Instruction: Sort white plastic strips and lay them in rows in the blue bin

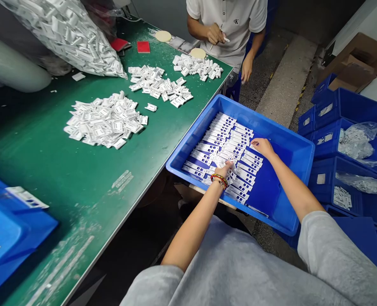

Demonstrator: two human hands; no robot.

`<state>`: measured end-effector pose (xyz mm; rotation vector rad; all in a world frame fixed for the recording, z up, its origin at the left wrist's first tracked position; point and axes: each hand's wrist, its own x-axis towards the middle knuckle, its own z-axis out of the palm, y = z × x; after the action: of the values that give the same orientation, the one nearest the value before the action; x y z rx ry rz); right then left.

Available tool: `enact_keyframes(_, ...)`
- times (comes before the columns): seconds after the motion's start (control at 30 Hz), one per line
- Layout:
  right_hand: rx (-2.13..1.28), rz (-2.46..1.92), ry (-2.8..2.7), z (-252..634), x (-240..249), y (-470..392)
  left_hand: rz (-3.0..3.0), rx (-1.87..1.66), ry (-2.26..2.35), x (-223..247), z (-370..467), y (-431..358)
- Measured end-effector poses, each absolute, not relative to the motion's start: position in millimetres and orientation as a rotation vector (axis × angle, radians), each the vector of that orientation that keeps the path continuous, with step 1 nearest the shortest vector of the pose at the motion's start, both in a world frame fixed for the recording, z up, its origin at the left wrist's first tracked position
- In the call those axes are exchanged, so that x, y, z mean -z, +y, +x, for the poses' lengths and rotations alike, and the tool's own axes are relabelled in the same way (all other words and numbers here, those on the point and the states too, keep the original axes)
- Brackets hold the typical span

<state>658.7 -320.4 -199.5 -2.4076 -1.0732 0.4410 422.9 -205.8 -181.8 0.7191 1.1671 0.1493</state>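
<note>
Centre-right of frame: a shallow blue tray (279,187) is sitting beside the green table's (89,178) edge, and flat white slotted strips (247,172) are lying inside it in slanting, roughly parallel rows, filling the tray's left and middle part. The left hand (225,168), wearing beaded bracelets (219,180) at the wrist, is grasping a small jumbled bunch of white pieces (219,160) over the middle rows. The right hand (262,147) is reaching in at the rows' right-hand side, fingers bent down and touching a strip end — cannot tell whether it is gripping it. On the table, a large heap of white parts (107,120) is lying left of centre; two smaller heaps are spreading toward upper centre, with a red square (143,47) lying behind them. A clear bag (76,38), bulging with similar parts, is slumping at upper left. Top centre, a person in a white shirt (228,25) is holding a small white part near the chest. Blue bins (330,140) are standing stacked at right — some are holding bagged pieces. Another blue container (3,225) is occupying the lower left.
</note>
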Motion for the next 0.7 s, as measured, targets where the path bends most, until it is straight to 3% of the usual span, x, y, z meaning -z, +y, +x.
enact_keyframes(0.3, -0.391, -2.294, -0.956, 637, 194, -320, 0.607, -0.126, 1.099, 171, 425, -207)
enact_keyframes(0.53, -1.097, -1.597, -0.395, 541, 181, -336, 0.630, -0.092, 1.053, 172, 426, -208)
enact_keyframes(0.7, -0.905, -1.424, 0.009, 532, 183, -357, 0.696, -0.014, 0.964, 167, 425, -212)
